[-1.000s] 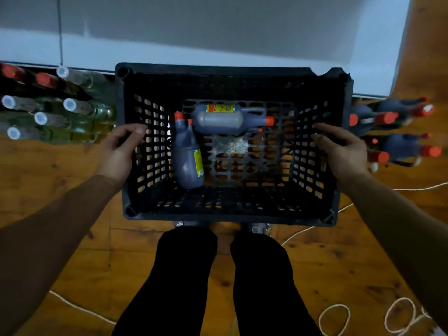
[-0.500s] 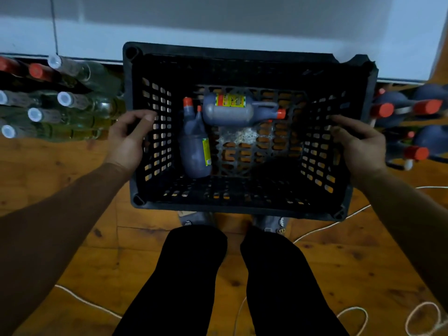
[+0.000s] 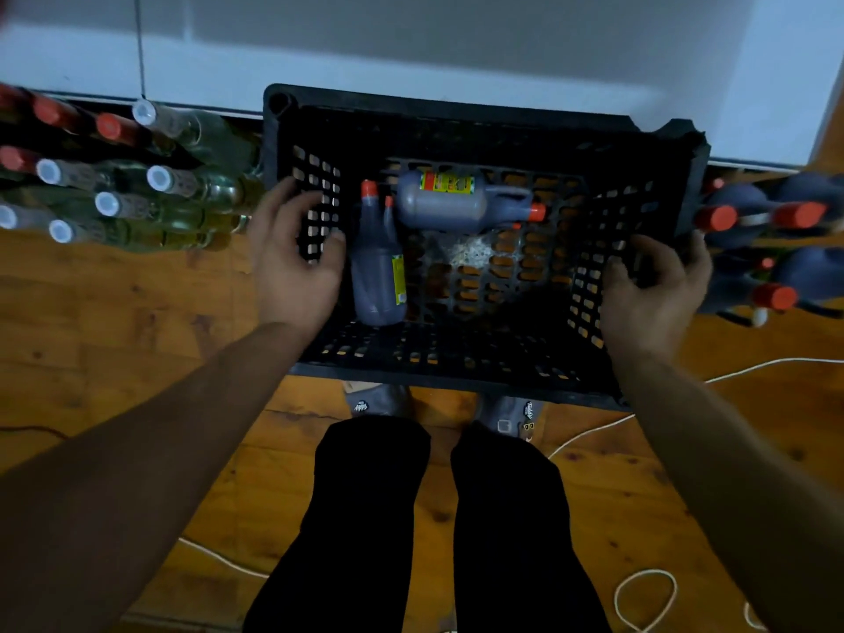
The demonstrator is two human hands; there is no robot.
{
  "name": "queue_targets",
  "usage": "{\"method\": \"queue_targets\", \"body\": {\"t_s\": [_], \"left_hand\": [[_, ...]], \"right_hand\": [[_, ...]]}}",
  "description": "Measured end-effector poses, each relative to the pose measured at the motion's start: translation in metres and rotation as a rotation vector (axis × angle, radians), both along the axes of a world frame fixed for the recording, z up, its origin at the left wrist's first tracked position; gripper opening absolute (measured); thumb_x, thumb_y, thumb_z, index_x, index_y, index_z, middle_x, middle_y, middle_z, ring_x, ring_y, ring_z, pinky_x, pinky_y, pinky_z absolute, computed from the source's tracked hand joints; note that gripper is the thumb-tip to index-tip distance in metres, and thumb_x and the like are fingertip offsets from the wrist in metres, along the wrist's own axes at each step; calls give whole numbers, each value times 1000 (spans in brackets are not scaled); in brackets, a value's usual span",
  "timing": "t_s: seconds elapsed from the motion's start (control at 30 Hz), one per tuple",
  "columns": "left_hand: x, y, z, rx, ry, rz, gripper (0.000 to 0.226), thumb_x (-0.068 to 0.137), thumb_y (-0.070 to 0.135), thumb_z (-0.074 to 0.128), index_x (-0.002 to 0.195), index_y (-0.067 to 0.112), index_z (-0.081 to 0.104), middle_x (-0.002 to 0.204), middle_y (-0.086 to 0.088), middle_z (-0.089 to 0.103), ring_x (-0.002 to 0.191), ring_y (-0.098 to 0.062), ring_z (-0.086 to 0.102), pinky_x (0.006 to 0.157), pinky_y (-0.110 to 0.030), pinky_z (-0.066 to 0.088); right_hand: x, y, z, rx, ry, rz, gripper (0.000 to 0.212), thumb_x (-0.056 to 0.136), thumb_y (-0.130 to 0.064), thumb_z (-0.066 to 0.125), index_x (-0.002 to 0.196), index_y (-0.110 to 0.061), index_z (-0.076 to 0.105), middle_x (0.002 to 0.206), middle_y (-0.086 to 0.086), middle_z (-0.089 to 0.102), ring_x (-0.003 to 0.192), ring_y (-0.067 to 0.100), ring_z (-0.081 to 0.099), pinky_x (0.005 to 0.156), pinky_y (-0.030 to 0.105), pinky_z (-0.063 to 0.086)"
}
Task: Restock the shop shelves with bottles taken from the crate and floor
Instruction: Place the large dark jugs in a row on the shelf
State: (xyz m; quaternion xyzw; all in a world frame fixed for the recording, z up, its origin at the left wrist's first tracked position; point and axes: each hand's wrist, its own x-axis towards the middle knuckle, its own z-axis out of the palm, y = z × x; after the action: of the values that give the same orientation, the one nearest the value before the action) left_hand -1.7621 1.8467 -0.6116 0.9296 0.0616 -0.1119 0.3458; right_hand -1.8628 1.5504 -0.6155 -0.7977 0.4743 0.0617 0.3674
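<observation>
**A:** How is the crate held?

**B:** It is gripped at both side walls. The left hand is curled over the left wall, with the thumb set inside against the lattice and the fingers laid over the rim. The right hand is closed on the right wall, with the fingers hooked inside and the thumb kept outside. Whether the crate is raised off the wooden floor cannot be told.

**A:** What is seen between the two hands?

**B:** Two bottles are laid on the crate's bottom. A slim bottle with a red cap is found just beside the left thumb, its cap pointed away from the person. A handled jug with a yellow label is laid crosswise beyond it, nearer the left hand, with its red cap turned toward the right hand.

**A:** And outside the grip?

**B:** Past the left hand's fingers, clear bottles with white caps are piled on their sides, and red-capped bottles are seen farther out. Just past the right thumb, grey jugs with red caps are grouped on the floor.

**A:** And nearer than the hands?

**B:** Feet and black trouser legs are seen between the forearms. A white cord is looped on the floor by the right forearm.
</observation>
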Motion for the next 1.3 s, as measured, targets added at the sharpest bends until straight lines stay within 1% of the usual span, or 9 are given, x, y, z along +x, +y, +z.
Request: {"method": "queue_targets", "body": {"t_s": [0.1, 0.2, 0.43, 0.5, 0.57, 0.77, 1.1, 1.23, 1.3], "left_hand": [[-9, -15, -5, -70, 94, -83, 42, 88, 17, 63, 129, 14, 55, 142, -4, 43, 130, -11, 38, 107, -13, 26], [-13, -27, -19, -133, 399, -18, 52, 90, 18, 63, 139, 18, 44, 134, 4, 44, 119, -9, 42, 103, -25, 35], [-18, -27, -100, -69, 760, 314, 96, 63, 33, 83, 144, 18, 32, 142, -8, 45, 122, -32, 51, 99, -47, 48], [-19, -28, -122, -45, 766, 355, 100, 62, 35, 85, 144, 16, 30, 144, -10, 42, 124, -34, 49, 101, -48, 46], [-19, -32, -141, -9, 753, 390, 108, 60, 38, 86, 146, 15, 25, 147, -11, 38, 129, -34, 45, 104, -48, 43], [-26, -35, -166, 55, 701, 432, 112, 61, 40, 87, 146, 16, 18, 145, -13, 39, 130, -33, 42, 106, -47, 39], [-32, -34, -174, -135, 624, 578, 67, 64, 21, 88, 117, 13, 48, 100, 2, 58, 90, -18, 60, 68, -23, 47], [-35, -37, -153, -243, 561, 633, 66, 62, 17, 89, 114, 12, 48, 95, 3, 61, 92, -20, 63, 80, -33, 53], [-34, -41, -135, -286, 521, 623, 67, 64, 15, 87, 115, 15, 44, 94, 5, 60, 91, -18, 62, 83, -33, 53]], "right_hand": [[-2, 14, -2, -96, -47, 40, 32, 87, -25, 55, 116, -16, 66, 153, 5, 29, 142, 22, 27, 115, 35, 29], [2, 33, -7, -29, -80, 133, 30, 85, -22, 58, 113, -16, 67, 134, 3, 50, 126, 19, 45, 103, 21, 35], [45, 78, -59, 766, 236, -283, 43, 83, -45, 70, 115, -19, 57, 112, -2, 62, 100, 16, 60, 93, 36, 50], [58, 86, -76, 845, 202, -336, 49, 82, -50, 69, 118, -19, 53, 107, -1, 60, 97, 14, 60, 86, 32, 53], [70, 93, -97, 924, 154, -407, 68, 81, -52, 69, 134, -17, 44, 128, 6, 54, 112, 19, 57, 84, 30, 52], [99, 102, -136, 1086, 90, -541, 79, 85, -56, 60, 146, -16, 30, 150, 11, 36, 135, 27, 39, 103, 38, 40], [120, 108, -153, 1052, -28, -733, 60, 84, -41, 69, 132, -13, 47, 130, 11, 56, 115, 28, 56, 93, 38, 48], [102, 103, -137, 944, -15, -718, 56, 79, -36, 75, 123, -14, 49, 113, 5, 61, 95, 20, 60, 64, 27, 49], [87, 98, -127, 843, -7, -700, 71, 71, -35, 81, 127, -12, 45, 117, 6, 60, 96, 20, 62, 66, 30, 55]]}}
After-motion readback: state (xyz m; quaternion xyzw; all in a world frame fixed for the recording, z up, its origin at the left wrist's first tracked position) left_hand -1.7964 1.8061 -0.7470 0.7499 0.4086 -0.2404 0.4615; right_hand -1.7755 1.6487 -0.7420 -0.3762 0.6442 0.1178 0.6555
